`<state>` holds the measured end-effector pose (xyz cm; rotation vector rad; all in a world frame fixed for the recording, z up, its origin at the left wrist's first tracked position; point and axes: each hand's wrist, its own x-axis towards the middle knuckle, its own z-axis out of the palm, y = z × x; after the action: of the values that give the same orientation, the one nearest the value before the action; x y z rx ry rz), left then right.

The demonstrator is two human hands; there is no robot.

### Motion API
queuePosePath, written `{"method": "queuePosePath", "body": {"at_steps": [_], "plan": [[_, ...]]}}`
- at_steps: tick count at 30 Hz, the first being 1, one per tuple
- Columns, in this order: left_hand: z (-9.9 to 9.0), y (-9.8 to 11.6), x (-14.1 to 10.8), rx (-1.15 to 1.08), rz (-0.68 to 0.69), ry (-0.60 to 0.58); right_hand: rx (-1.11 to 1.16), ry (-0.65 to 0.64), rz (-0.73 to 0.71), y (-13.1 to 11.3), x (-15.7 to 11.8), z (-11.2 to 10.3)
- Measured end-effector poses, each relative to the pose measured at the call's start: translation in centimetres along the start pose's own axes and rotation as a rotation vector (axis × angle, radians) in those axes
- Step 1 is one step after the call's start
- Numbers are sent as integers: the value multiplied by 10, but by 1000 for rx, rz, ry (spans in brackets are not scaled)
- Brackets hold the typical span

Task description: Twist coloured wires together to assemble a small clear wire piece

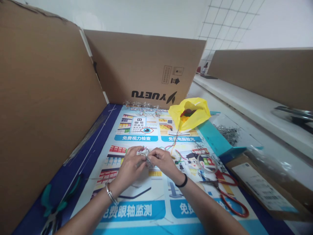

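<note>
My left hand (134, 163) and my right hand (163, 160) meet over the middle of the printed mat (158, 182). Between them is a small bundle of silvery wire (148, 157), pinched by the fingers of both hands. Its exact shape is partly covered by my fingers. A bit of dark red thread shows beside my left fingertips. Coloured cords (174, 143) in red, green and yellow trail from a yellow bag (193, 114) to near my right hand.
Red-handled scissors (225, 191) and a roll of clear tape (207, 163) lie at right. Green-handled pliers (55, 209) are at lower left. Wire scraps (143, 106) lie at the back by the cardboard wall (144, 65). A teal box (215, 137) and a brown package (266, 186) stand along the right.
</note>
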<state>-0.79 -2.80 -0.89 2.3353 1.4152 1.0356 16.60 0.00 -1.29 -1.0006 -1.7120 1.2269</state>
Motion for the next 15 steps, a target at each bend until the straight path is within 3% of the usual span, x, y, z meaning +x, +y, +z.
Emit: {"method": "queuePosePath", "body": {"at_steps": [5, 15], "plan": [[-1, 3, 0, -60, -47, 46, 55, 20, -14, 1, 1, 1], [-5, 2, 1, -73, -123, 142, 240, 22, 91, 10, 3, 0]]}}
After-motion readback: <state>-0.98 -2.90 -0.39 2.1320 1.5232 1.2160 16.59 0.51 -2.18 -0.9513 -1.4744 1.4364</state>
